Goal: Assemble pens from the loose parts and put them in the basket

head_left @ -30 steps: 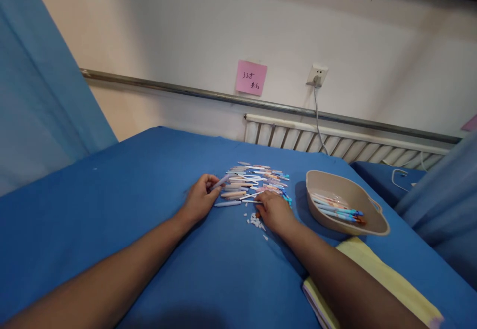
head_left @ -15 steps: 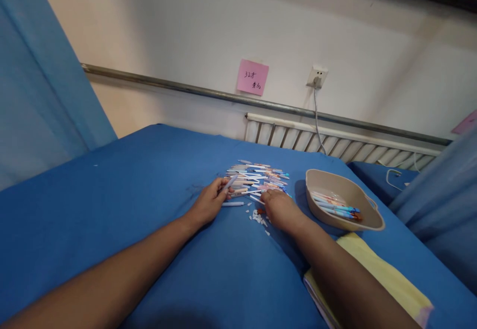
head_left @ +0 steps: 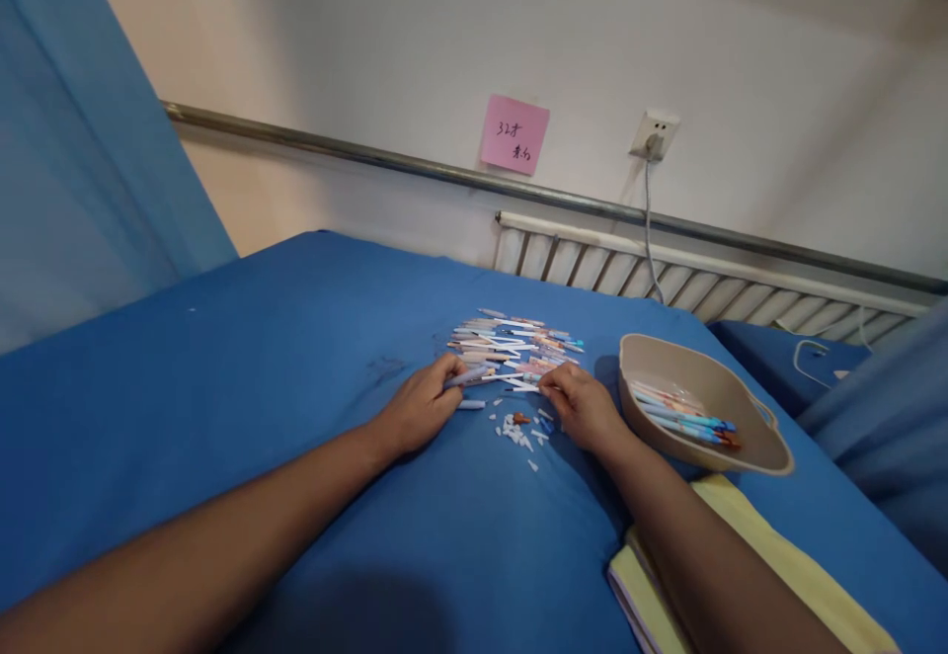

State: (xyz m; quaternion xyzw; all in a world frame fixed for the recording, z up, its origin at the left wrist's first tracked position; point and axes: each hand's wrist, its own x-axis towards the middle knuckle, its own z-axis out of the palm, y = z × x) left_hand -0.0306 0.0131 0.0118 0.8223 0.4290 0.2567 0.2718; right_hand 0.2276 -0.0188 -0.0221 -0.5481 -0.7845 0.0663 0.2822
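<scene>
My left hand [head_left: 421, 405] is closed around a pale lavender pen barrel [head_left: 468, 375], its end pointing right. Pinched in the fingertips of my right hand [head_left: 585, 407] is a thin white pen refill [head_left: 524, 389] with a dark tip, pointing left toward the barrel. Just beyond both hands lie many pen barrels and white refills [head_left: 489, 342] in loose rows. Another pale barrel [head_left: 472, 404] rests by my left fingers. Between the hands and nearer me sits a scatter of small white cone-shaped pieces [head_left: 513, 431], with an orange-brown piece [head_left: 521, 419] and blue pieces [head_left: 546, 425] among them.
A tan plastic basket [head_left: 774, 447] holding several pens [head_left: 685, 415] stands at the right on the blue-covered table [head_left: 311, 338]. A folded yellow cloth [head_left: 770, 545] lies under my right forearm. Behind are a radiator [head_left: 578, 257], a pipe and a plugged-in cord [head_left: 650, 229].
My right hand has moved slightly right from the pile, and the white refill now shows in its fingertips. The barrel in my left hand has tipped from slanting upward to nearly level.
</scene>
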